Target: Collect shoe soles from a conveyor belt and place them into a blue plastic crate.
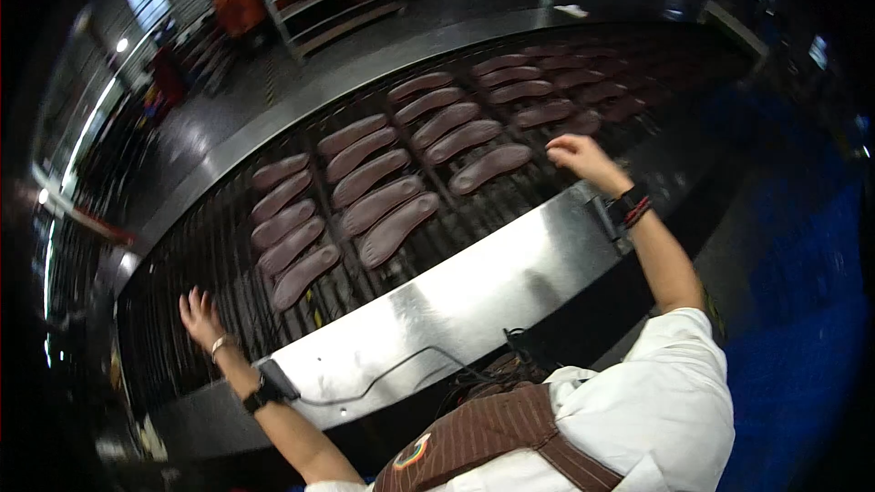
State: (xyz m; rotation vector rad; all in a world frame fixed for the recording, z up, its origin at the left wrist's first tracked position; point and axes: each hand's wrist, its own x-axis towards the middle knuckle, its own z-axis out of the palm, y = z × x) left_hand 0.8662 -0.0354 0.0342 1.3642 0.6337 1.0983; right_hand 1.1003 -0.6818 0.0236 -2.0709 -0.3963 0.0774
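Brown striped apron [492, 433] nearest. Left hand [202, 314] spread open over the conveyor grille [210, 246], right hand [583, 157] open beside brown insoles [489, 168]. Insoles look light, floppy; pinch at an edge.

Head fisheye, close above, looking down at conveyor [228, 246]

- A dark slatted conveyor belt [474, 210] with a shiny steel front rail [474, 296] carried the load.
- Brown shoe insoles [392, 230] lay flat on it in grouped rows of five.
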